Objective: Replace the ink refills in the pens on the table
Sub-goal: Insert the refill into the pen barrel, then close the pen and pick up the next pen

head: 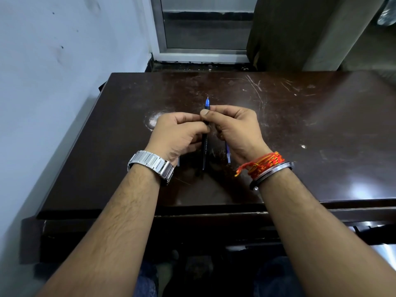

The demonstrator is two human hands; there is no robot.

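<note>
While both hands meet at the middle of the frame, the head view shows a dark brown table (300,129) filling the centre and right. Its top is marked by pale scratches (256,88) toward the upper right and a worn whitish patch (151,121) just left of the hands.

The left hand (175,133) has its fingers curled round the barrel of a dark pen (204,148). The right hand (235,129) pinches the same pen higher up between thumb and forefinger, its other fingers curled in. The pen runs almost straight up and down the frame. Its blue tip (207,102) points toward the top edge and sticks out above the right thumb. Its lower end shows between the two wrists; whether that end touches the table cannot be told.

A thin blue refill (228,155) lies on the table just right of the pen, mostly hidden under the right hand. A pale sliver (178,162) peeks out below the left hand, too covered to identify.

A steel watch (150,165) sits on the left wrist. Red and yellow threads (264,162) and a metal bangle (273,171) circle the right wrist.

A pale wall (64,61) fills the upper left, a metal-framed window (203,28) stands at top centre, and a dark curtain (289,33) hangs at the upper right. Blue trousers (147,281) show at the bottom edge under the table.
</note>
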